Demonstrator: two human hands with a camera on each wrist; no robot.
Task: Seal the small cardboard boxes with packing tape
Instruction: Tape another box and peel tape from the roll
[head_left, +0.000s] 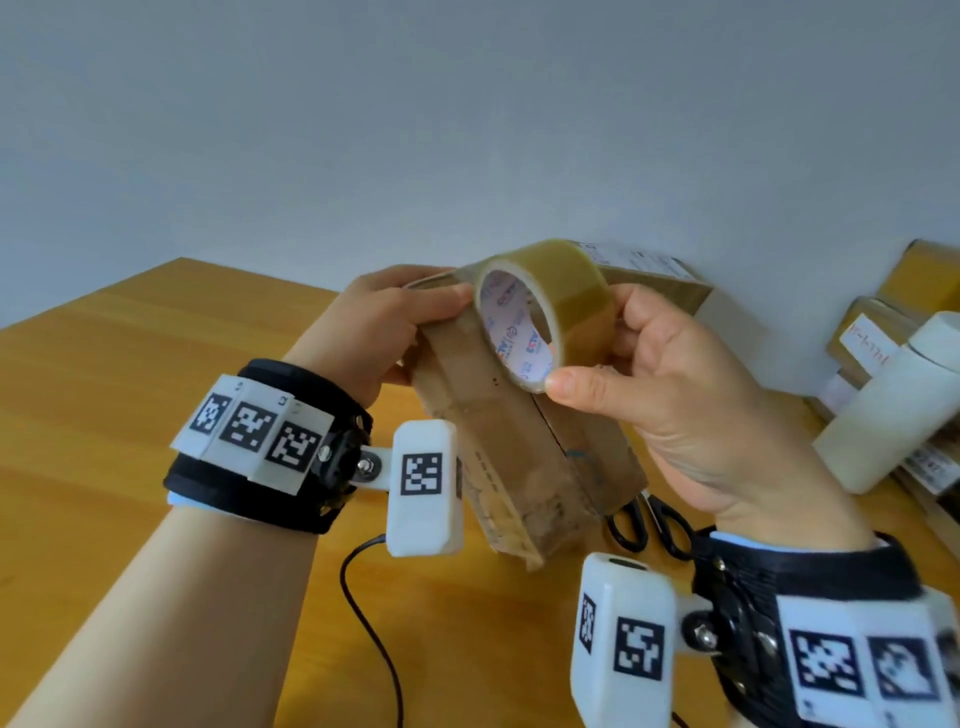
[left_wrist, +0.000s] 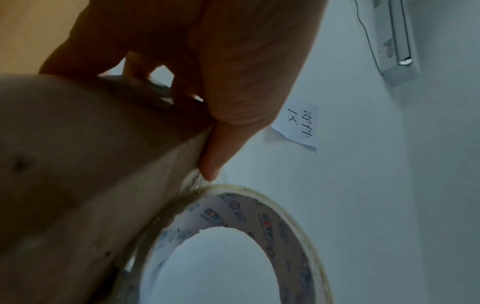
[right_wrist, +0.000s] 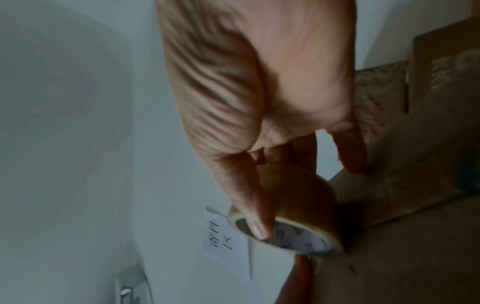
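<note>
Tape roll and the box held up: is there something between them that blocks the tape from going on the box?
Nothing visible blocks it. The right hand holds the tape roll directly against the top of the box, which the left hand grips. The scissors lie on the table below, apart from both.

Head view: looks forward-down over both wrists at table (head_left: 156, 364). Wrist views: very close, looking along fingers toward wall. All three share tape roll (head_left: 540, 306) and box (head_left: 519, 441).
</note>
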